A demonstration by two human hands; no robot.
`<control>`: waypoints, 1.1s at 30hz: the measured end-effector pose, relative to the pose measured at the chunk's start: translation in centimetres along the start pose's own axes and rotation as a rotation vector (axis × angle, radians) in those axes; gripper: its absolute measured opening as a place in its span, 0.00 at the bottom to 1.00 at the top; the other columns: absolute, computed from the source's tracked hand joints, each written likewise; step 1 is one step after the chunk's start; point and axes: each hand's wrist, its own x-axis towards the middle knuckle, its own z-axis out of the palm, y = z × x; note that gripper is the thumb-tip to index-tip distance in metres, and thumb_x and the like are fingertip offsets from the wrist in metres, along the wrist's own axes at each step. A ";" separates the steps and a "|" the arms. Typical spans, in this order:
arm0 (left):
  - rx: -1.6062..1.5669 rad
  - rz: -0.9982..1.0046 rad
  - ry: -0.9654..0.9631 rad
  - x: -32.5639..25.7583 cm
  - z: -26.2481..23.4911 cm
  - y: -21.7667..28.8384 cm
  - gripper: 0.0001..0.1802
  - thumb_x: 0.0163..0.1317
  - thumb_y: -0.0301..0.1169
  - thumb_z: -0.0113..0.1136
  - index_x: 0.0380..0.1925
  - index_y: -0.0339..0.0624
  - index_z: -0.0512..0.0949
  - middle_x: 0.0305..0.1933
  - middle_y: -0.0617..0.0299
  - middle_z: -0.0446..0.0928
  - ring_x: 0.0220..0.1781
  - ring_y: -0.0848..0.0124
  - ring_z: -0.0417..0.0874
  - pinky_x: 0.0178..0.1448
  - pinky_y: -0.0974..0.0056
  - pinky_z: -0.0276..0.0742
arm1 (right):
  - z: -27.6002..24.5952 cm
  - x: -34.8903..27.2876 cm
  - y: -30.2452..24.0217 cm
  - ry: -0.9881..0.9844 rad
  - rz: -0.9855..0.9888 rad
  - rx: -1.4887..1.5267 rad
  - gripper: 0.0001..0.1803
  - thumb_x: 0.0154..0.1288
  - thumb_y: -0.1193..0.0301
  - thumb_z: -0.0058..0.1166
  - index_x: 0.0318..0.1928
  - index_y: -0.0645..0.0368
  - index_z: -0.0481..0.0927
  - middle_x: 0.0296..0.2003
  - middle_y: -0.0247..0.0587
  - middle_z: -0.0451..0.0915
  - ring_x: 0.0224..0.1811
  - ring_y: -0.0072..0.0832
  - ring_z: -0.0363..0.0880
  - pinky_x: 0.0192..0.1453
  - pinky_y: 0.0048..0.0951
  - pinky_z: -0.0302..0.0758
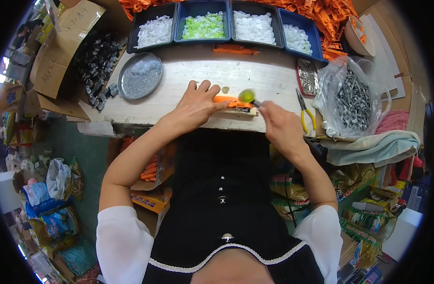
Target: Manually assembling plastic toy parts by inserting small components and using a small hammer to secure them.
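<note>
Near the bench's front edge, an orange plastic part [234,102] with a dark underside lies on a small pale block [243,112]. My left hand [197,105] steadies its left end, thumb along the near side and the other fingers bent over behind. Closed around a dark handle, my right hand [282,125] holds a small hammer [246,96] with a yellow-green head. That head is right over the orange part; whether they touch I cannot tell. Motion slightly blurs the right hand.
Trays [177,41] of white and green small parts line the back, before heaped orange parts [326,23]. At left are a round metal dish [159,75] and a box of black pieces [60,57]. At right lie yellow-handled pliers [308,120] and a bag of screws [352,102].
</note>
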 end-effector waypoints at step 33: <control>-0.369 -0.305 0.631 -1.7 3.3 1.2 0.26 0.43 0.17 0.57 0.47 0.41 0.72 0.31 0.62 0.73 0.36 0.64 0.70 0.45 0.61 0.64 | 1.6 6.3 -0.6 -0.281 0.081 -0.048 0.13 0.67 0.60 0.38 0.34 0.55 0.72 0.20 0.53 0.74 0.25 0.52 0.73 0.30 0.47 0.66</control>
